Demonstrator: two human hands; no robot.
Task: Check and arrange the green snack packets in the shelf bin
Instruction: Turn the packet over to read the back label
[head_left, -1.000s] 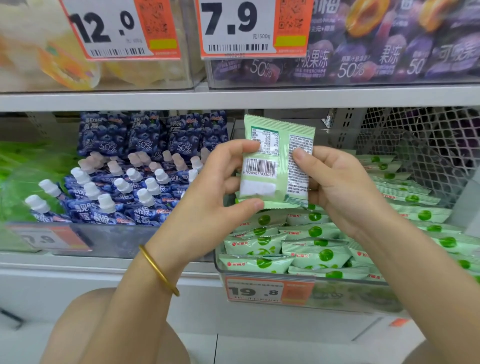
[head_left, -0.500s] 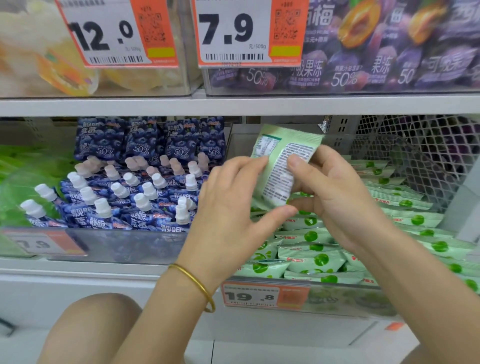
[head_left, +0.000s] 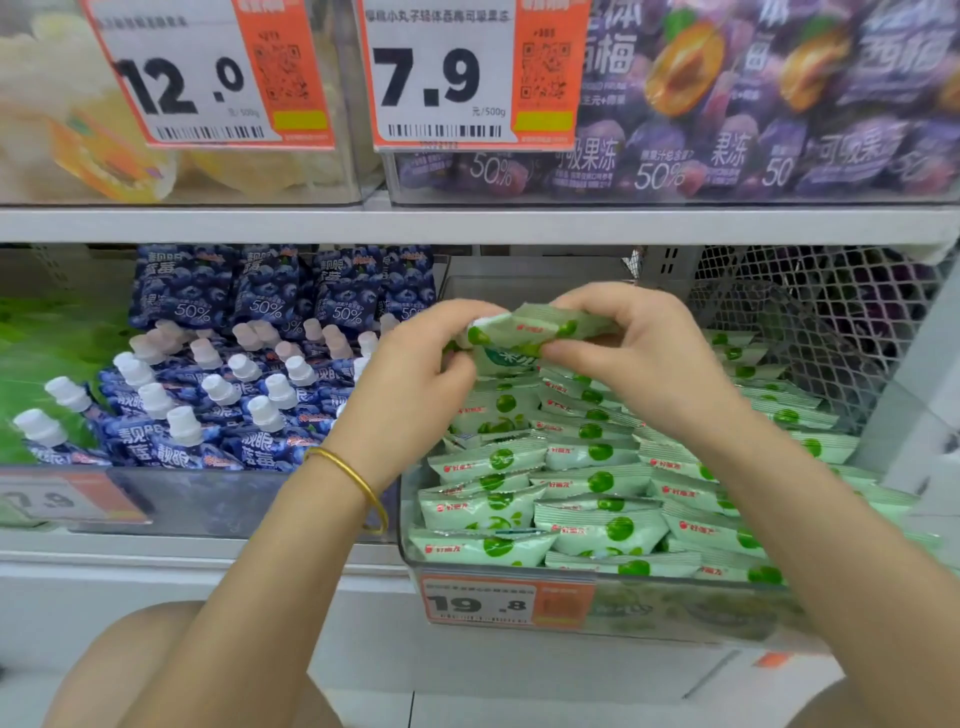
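Packet (head_left: 540, 325) at frame centre, just above the stacked packets (head_left: 597, 483) in the bin (head_left: 649, 608); left hand (head_left: 415, 358) and right hand (head_left: 639, 353) pinch its ends. Step, as judged: placement. Next move needs it lowered flat and aligned with the rows.

Upper shelf (head_left: 467, 226): yellow-pack bin (head_left: 260, 197) left, purple-pack bin (head_left: 675, 197) right.
Lower shelf (head_left: 182, 553): blue pouch bin (head_left: 208, 501) left; shelf bin (head_left: 649, 608) of green snack packets (head_left: 597, 525) just beside it.
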